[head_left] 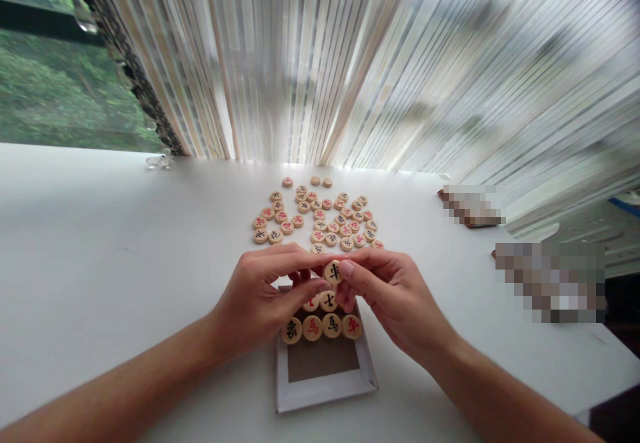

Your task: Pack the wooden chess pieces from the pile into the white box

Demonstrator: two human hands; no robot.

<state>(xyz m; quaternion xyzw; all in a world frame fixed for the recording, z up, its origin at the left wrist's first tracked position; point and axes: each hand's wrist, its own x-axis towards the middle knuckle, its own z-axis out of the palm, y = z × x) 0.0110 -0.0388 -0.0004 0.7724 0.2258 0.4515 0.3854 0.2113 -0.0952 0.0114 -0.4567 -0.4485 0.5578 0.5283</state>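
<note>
Pale wooden piece (331, 272) pinched in right hand (395, 286); left hand (267, 286) curled alongside, grip unclear; box (325, 396) beneath.

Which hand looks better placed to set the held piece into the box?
Probably the right hand: its thumb overlaps the piece, while the left hand has its thumb tip just below.

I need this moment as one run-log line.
right hand holds black-marked piece; left hand beside it, contact unclear; tray partly filled beneath; loose pieces beyond
</note>
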